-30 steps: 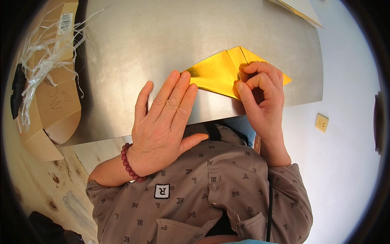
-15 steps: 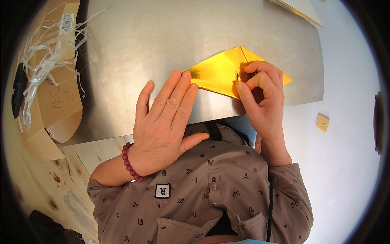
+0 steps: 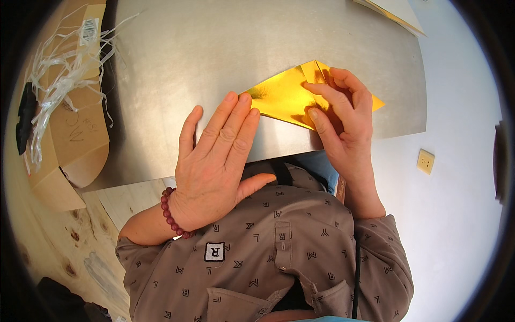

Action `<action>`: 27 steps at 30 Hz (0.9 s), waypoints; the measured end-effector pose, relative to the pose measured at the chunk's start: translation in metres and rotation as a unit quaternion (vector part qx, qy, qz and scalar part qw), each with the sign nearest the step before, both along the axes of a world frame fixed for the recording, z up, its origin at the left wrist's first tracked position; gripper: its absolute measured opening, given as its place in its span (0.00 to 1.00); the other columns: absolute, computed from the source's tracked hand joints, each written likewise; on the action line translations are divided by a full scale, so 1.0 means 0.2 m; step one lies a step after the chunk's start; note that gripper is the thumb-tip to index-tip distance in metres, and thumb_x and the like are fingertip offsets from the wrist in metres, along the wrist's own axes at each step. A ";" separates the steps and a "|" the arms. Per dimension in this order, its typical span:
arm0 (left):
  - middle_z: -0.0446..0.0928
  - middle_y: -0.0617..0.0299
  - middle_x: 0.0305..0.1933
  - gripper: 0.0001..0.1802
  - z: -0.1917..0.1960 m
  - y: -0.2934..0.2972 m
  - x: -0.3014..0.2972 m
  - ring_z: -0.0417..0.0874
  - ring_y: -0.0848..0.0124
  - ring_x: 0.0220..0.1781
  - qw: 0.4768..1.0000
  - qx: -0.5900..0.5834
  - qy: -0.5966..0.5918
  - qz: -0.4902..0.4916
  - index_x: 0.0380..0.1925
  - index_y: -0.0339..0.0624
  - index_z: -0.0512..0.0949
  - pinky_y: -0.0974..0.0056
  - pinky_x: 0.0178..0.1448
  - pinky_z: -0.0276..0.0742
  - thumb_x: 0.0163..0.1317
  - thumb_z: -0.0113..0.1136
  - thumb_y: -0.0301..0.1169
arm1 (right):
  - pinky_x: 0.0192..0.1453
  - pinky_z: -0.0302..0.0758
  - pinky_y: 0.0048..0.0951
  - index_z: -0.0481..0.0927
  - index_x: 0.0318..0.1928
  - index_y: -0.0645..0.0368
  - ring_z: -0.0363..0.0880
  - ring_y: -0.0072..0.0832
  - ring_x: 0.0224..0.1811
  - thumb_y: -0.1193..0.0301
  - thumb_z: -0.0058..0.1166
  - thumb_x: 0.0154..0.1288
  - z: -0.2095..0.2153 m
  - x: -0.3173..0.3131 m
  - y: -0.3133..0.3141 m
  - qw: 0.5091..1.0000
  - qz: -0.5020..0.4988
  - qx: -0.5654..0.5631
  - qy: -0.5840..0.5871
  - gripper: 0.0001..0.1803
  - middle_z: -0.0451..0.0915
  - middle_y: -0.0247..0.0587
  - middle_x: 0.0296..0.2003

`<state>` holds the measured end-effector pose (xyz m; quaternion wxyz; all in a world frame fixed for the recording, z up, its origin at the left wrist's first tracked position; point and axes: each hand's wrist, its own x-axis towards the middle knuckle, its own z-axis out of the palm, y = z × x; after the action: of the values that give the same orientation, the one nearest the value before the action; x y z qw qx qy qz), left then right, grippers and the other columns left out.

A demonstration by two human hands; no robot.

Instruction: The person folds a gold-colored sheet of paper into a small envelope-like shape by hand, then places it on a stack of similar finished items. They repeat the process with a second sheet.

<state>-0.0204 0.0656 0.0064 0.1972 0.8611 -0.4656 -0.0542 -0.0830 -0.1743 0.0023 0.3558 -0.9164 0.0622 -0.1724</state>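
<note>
A shiny gold foil paper (image 3: 284, 91), folded into a pointed shape, lies on the metal tabletop near its front edge. Flat and stretched out, my left hand (image 3: 217, 139) rests its fingertips on the paper's left tip, thumb spread to the side. My right hand (image 3: 346, 115) is over the right part of the paper. Its thumb touches the lower edge near a crease, and the bent index finger lies across the foil, apart from the thumb. The other fingers curl behind and partly hide the paper's right side.
On the left, an open cardboard box (image 3: 80, 129) carries a tangle of clear plastic strips (image 3: 64, 80). A stack of paper sheets (image 3: 394, 16) sits at the far right corner of the metal table (image 3: 188, 48). A wall socket (image 3: 426, 162) is at the right.
My right thumb and index finger have parted from their pinch, and the index finger has stretched leftward over the foil. My left hand has stayed almost still.
</note>
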 end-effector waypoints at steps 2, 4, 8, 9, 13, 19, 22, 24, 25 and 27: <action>0.66 0.47 0.78 0.48 0.00 0.00 0.00 0.63 0.55 0.81 1.000 -0.009 -0.001 0.004 0.72 0.32 0.66 0.42 0.81 0.50 0.63 0.62 0.58 | 0.68 0.68 0.40 0.87 0.56 0.51 0.73 0.45 0.59 0.77 0.63 0.63 0.01 0.00 -0.02 0.995 0.029 -0.095 0.018 0.20 0.74 0.47 0.62; 0.66 0.47 0.78 0.47 0.00 -0.01 0.00 0.64 0.55 0.81 1.000 -0.012 -0.008 0.004 0.72 0.32 0.67 0.42 0.81 0.51 0.64 0.61 0.58 | 0.68 0.68 0.40 0.86 0.59 0.50 0.73 0.46 0.60 0.76 0.61 0.64 0.02 -0.01 -0.03 0.988 0.046 -0.144 0.028 0.22 0.73 0.48 0.64; 0.65 0.46 0.78 0.47 -0.01 -0.01 0.00 0.63 0.52 0.82 1.000 -0.016 -0.013 0.002 0.73 0.33 0.65 0.44 0.81 0.49 0.66 0.61 0.58 | 0.68 0.68 0.39 0.86 0.59 0.50 0.72 0.47 0.62 0.74 0.60 0.66 0.04 -0.02 -0.05 0.983 0.064 -0.167 0.035 0.21 0.73 0.50 0.65; 0.66 0.46 0.78 0.47 -0.01 -0.01 -0.01 0.63 0.52 0.81 1.000 -0.021 -0.015 0.004 0.73 0.33 0.66 0.44 0.81 0.50 0.66 0.61 0.58 | 0.68 0.68 0.39 0.86 0.60 0.50 0.72 0.48 0.63 0.74 0.60 0.66 0.05 -0.02 -0.05 0.981 0.070 -0.174 0.039 0.21 0.73 0.50 0.66; 0.68 0.47 0.77 0.45 -0.01 -0.01 -0.01 0.64 0.53 0.81 0.999 -0.030 -0.026 0.012 0.73 0.34 0.67 0.46 0.81 0.51 0.67 0.61 0.57 | 0.69 0.69 0.42 0.85 0.60 0.50 0.71 0.50 0.64 0.73 0.59 0.67 0.05 -0.02 -0.06 0.979 0.083 -0.183 0.039 0.21 0.72 0.51 0.66; 0.69 0.50 0.76 0.41 -0.03 -0.02 -0.02 0.65 0.54 0.80 0.997 -0.043 -0.053 0.023 0.72 0.37 0.69 0.47 0.80 0.53 0.68 0.61 0.55 | 0.69 0.69 0.44 0.84 0.61 0.50 0.69 0.51 0.65 0.72 0.58 0.68 0.04 -0.04 -0.07 0.978 0.087 -0.190 0.022 0.21 0.72 0.52 0.66; 0.74 0.52 0.72 0.38 -0.03 -0.02 -0.03 0.69 0.55 0.77 0.995 -0.078 -0.052 0.038 0.65 0.34 0.74 0.42 0.79 0.56 0.63 0.68 0.49 | 0.69 0.70 0.44 0.84 0.62 0.50 0.69 0.51 0.65 0.71 0.58 0.69 0.02 -0.04 -0.07 0.976 0.088 -0.196 0.012 0.21 0.72 0.52 0.66; 0.72 0.52 0.74 0.38 0.00 -0.04 -0.05 0.67 0.55 0.79 0.993 -0.077 -0.069 0.055 0.68 0.37 0.72 0.44 0.80 0.53 0.65 0.67 0.49 | 0.69 0.70 0.44 0.84 0.62 0.49 0.69 0.51 0.65 0.71 0.58 0.70 0.01 -0.05 -0.07 0.976 0.086 -0.199 0.005 0.21 0.72 0.52 0.66; 0.70 0.52 0.75 0.38 0.01 -0.05 -0.06 0.66 0.55 0.80 0.992 -0.075 -0.079 0.063 0.70 0.39 0.72 0.44 0.81 0.52 0.66 0.66 0.49 | 0.69 0.70 0.44 0.84 0.62 0.49 0.69 0.51 0.65 0.71 0.58 0.70 0.01 -0.05 -0.07 0.976 0.085 -0.201 0.001 0.21 0.72 0.51 0.66; 0.71 0.52 0.75 0.37 0.03 -0.11 -0.11 0.66 0.55 0.80 0.991 -0.093 -0.087 0.035 0.69 0.39 0.72 0.44 0.81 0.52 0.66 0.67 0.47 | 0.69 0.71 0.44 0.84 0.62 0.49 0.69 0.50 0.66 0.70 0.58 0.70 0.00 -0.05 -0.07 0.977 0.088 -0.195 -0.010 0.21 0.72 0.51 0.66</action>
<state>-0.0416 0.0429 0.0127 0.2374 0.8562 -0.4532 0.0715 -0.0925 -0.1886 0.0014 0.1849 -0.9683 -0.0570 -0.1582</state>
